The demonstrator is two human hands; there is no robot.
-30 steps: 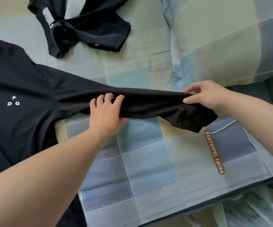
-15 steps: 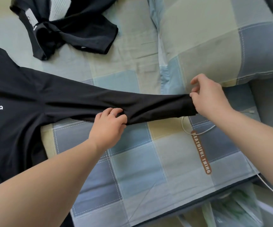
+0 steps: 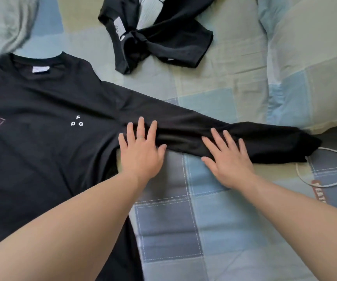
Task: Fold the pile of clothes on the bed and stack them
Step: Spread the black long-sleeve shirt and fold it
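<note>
While smoothing the shirt sleeve at 3 o'clock, pressing left hand and right hand flat, grip wide, holding nothing. Next, probably: fold it toward 9 o'clock.

Matt black cloth shirt, quilted bedspread.

A black long-sleeved shirt lies front up and flat on the checked bed, small white letters on its chest, one sleeve stretched out sideways to the right. Beyond it, not touching, a second black garment lies crumpled with a white label showing
</note>
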